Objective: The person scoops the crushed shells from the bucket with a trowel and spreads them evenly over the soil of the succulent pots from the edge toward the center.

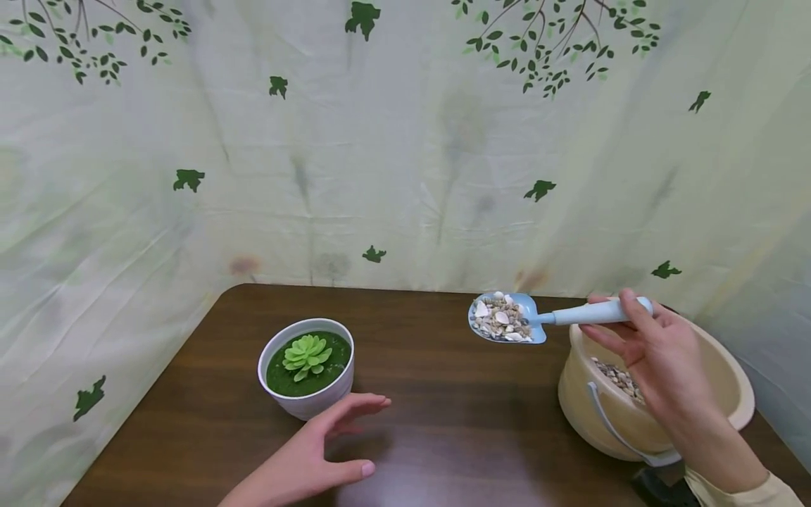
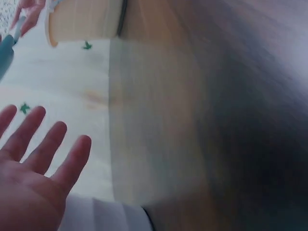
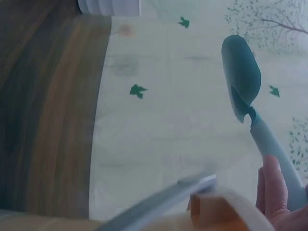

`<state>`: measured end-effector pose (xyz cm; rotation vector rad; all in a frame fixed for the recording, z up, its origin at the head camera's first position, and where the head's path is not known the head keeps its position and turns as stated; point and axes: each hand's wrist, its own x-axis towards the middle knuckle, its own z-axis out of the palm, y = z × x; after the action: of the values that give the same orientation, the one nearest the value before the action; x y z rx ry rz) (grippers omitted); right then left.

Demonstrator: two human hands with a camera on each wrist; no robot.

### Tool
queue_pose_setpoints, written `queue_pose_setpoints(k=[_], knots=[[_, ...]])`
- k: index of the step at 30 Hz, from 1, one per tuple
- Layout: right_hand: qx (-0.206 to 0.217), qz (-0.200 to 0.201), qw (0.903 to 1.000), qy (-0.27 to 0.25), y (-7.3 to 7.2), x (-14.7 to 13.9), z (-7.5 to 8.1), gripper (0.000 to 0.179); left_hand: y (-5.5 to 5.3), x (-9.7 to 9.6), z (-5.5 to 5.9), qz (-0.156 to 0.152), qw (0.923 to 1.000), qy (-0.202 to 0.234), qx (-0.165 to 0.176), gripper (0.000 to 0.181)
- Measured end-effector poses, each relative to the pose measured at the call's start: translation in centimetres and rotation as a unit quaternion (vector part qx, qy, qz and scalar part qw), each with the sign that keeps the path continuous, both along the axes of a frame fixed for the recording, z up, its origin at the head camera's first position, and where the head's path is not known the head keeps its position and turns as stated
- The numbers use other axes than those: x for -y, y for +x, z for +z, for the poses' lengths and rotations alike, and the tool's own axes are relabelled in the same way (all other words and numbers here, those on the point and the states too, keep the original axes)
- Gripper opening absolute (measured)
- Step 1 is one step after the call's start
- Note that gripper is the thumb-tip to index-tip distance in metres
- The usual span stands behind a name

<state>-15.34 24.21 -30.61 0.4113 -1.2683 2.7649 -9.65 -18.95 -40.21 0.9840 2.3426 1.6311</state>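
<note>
My right hand (image 1: 671,359) grips the handle of a light blue shovel (image 1: 598,312), raised above the rim of a beige bucket (image 1: 576,394). Small shells and gravel (image 1: 500,317) fill the shovel's scoop, which points left. In the right wrist view the underside of the scoop (image 3: 242,72) shows. My left hand (image 1: 317,443) is held with fingers straight and thumb spread, holding nothing. Just behind it stands a white pot (image 1: 307,405) with a green succulent (image 1: 307,358) on a green surface. The left wrist view shows the spread fingers (image 2: 43,139) beside the pot's ribbed wall (image 2: 103,216).
More gravel (image 1: 617,380) lies inside the bucket, whose grey carrying handle (image 1: 611,426) hangs down its front. Pot and bucket stand on a dark brown wooden table (image 1: 437,436). A pale cloth with leaf prints (image 1: 405,155) hangs behind the table and along its sides.
</note>
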Motion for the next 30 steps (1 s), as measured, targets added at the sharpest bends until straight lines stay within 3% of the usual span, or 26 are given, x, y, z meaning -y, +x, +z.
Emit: queue_pose_setpoints(k=[7, 12, 18, 23, 30], knots=[[-0.002, -0.016, 0.9983, 0.055, 0.0, 2.1, 0.2, 0.024, 0.0, 3.1, -1.3, -0.038, 0.9977, 0.054, -0.017, 0.061], [0.01, -0.001, 0.9976, 0.068, -0.1, 3.5, 0.0, 0.02, 0.1, 5.7, -1.9, -0.072, 0.9924, 0.099, -0.013, 0.062], [0.019, -0.009, 0.9952, 0.096, -0.2, 5.3, -0.5, 0.016, 0.2, 8.4, -2.2, -0.071, 0.9937, 0.083, -0.024, 0.063], [0.031, -0.017, 0.9925, 0.118, -0.5, 6.8, -1.2, 0.013, 0.4, 10.4, -2.0, -0.037, 0.9973, 0.054, -0.032, 0.057], [0.039, -0.016, 0.9922, 0.117, -1.1, 8.6, -2.1, 0.012, 0.9, 13.1, -1.7, 0.057, 0.9975, 0.039, 0.013, 0.05]])
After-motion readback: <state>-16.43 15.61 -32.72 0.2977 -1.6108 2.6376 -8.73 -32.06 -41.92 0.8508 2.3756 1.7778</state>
